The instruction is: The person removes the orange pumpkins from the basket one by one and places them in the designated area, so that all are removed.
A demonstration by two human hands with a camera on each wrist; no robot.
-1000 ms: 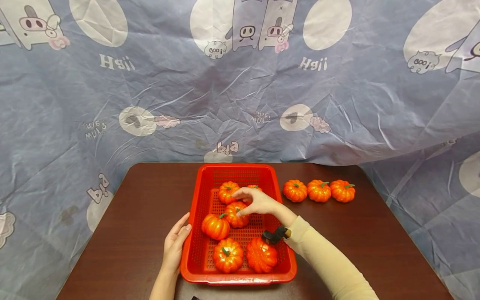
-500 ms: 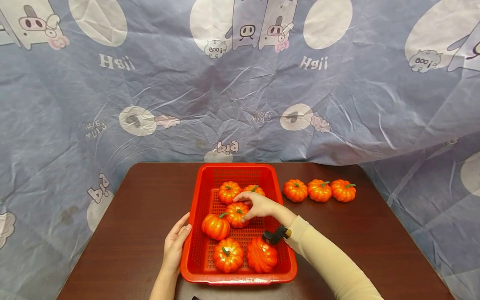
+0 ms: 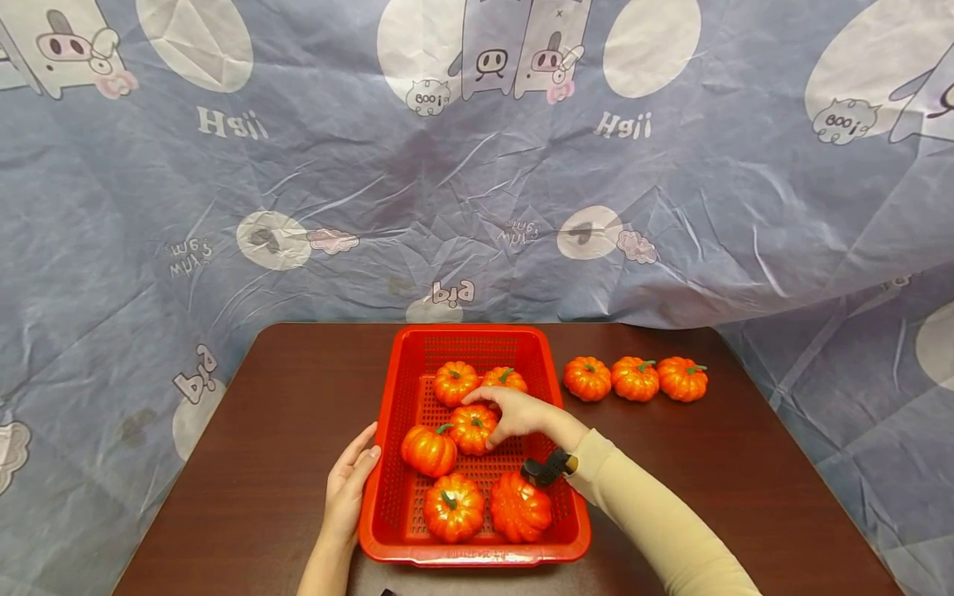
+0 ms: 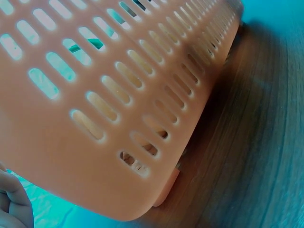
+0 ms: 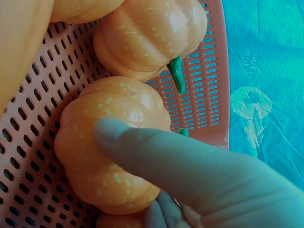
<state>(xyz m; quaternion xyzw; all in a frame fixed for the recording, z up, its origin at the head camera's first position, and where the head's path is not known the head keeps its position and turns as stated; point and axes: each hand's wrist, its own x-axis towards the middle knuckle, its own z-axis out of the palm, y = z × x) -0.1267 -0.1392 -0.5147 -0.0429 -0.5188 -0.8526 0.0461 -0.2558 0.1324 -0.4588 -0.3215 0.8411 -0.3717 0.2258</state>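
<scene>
My right hand (image 3: 514, 414) reaches into a red plastic basket (image 3: 477, 553) and grips an orange toy pumpkin (image 3: 473, 432) near its middle. In the right wrist view the thumb (image 5: 142, 147) lies across that pumpkin's side; other fingertips show below, partly hidden. My left hand (image 3: 349, 480) rests against the basket's left side, fingers fairly straight and thumb at the rim. Around the gripped pumpkin lie a pumpkin (image 3: 456, 383) behind it, another (image 3: 503, 378) at back right, one tipped on its side (image 3: 428, 451), and two at the front (image 3: 453, 508).
Three more pumpkins (image 3: 634, 379) stand in a row on the brown table (image 3: 283, 397), right of the basket. A patterned grey-blue cloth (image 3: 417, 207) hangs behind the table. A black strap device (image 3: 547, 468) sits on the right wrist.
My right hand has moved slightly down and toward me onto the middle pumpkin, uncovering the back-right one. That middle pumpkin has shifted a little. The left hand and basket stay put.
</scene>
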